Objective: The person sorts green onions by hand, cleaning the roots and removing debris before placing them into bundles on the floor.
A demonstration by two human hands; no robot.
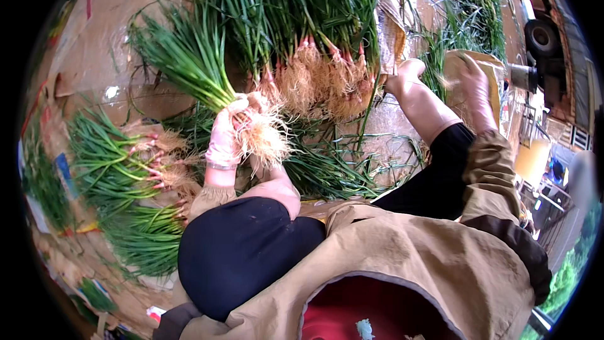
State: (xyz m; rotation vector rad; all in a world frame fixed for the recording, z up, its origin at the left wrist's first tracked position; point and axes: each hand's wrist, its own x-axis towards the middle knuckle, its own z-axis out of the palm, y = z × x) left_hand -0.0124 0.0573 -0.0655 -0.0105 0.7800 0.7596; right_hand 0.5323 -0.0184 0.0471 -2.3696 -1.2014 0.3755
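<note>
My left hand [225, 135], in a thin pinkish glove, is closed round a bunch of spring onions [204, 79] just above its pale, stringy roots [261, 132]. The green leaves fan out toward the upper left. My right hand [475, 88] is out at the right, beyond my knee and over a tan sheet [497, 69]. Its fingers are smeared, so I cannot make out whether it holds anything. A large heap of spring onions [283, 6] lies ahead, pinkish stem bases and roots toward me.
More bunches of spring onions [119, 164] lie on the left, roots toward my leg. Loose green leaves [333, 164] cover the ground between my legs. A leafy pile [469, 6] stands far right, near a grey bucket [523, 78] and a vehicle wheel [541, 36].
</note>
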